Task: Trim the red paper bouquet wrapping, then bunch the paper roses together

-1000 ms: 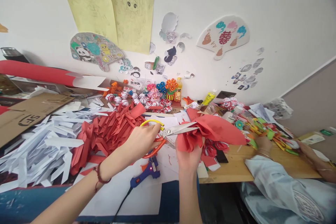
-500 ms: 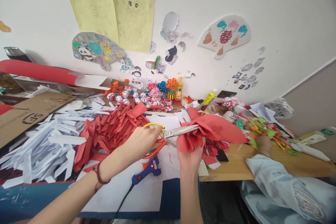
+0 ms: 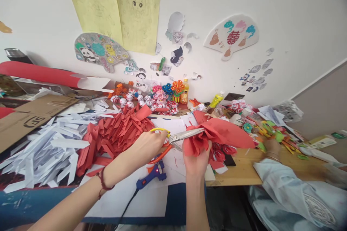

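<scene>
My left hand [image 3: 154, 144] grips the scissors [image 3: 185, 135], one handle yellow and the other orange. Their blades lie across the folds of a bunched red paper piece [image 3: 227, 131]. That paper is held in my right hand [image 3: 197, 158], whose fingers are wrapped round its underside and partly hidden. To the left of the scissors is a heap of folded red paper strips [image 3: 116, 133]. Below them a blue glue gun [image 3: 150, 177] with a lit red light rests on white paper.
White paper strips [image 3: 54, 144] and cardboard [image 3: 32, 115] lie at left. Paper flowers [image 3: 159, 94] and a drink bottle [image 3: 184, 92] stand by the wall. At right, a person's sleeve [image 3: 292, 191] and hand are near colourful scraps [image 3: 273, 133].
My hands, the scissors and the red paper have barely moved. At the far right edge, another blurred hand and sleeve have come into view over the table.
</scene>
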The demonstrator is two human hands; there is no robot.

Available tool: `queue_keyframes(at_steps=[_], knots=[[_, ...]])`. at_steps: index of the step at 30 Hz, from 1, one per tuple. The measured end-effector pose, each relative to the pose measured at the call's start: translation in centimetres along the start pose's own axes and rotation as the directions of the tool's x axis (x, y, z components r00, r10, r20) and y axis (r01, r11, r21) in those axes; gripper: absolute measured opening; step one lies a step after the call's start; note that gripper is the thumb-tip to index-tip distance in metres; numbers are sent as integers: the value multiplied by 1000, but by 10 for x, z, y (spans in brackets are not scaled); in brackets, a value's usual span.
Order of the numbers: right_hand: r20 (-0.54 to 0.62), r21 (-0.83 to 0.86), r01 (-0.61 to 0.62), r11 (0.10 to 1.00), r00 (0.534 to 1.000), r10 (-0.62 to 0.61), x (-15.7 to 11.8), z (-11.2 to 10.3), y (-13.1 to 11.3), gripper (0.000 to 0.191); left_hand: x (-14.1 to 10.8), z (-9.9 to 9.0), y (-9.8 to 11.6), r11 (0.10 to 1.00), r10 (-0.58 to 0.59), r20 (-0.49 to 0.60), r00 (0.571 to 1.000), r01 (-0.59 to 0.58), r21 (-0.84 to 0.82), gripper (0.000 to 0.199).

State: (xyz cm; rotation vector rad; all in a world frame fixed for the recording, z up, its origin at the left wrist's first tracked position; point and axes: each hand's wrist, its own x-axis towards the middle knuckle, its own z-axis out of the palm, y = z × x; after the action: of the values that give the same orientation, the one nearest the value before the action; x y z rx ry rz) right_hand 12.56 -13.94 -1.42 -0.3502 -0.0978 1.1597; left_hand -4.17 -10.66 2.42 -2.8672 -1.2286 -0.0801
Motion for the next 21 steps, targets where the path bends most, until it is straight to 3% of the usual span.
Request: queue_keyframes(at_steps=[11,17,21], knots=[[-14,-76,41,996,999,-42,11,-4,3,30,10,9,-1,995,22,-85,996,-31,-99,33],[-62,-90,45,995,997,-51,15,-3,4,30,16,9,0,994,6,-40,999,-11,-111,28],[-82,-116,45,992,995,-55,19,-4,6,28,18,10,1,994,-18,-38,999,14,-111,37]])
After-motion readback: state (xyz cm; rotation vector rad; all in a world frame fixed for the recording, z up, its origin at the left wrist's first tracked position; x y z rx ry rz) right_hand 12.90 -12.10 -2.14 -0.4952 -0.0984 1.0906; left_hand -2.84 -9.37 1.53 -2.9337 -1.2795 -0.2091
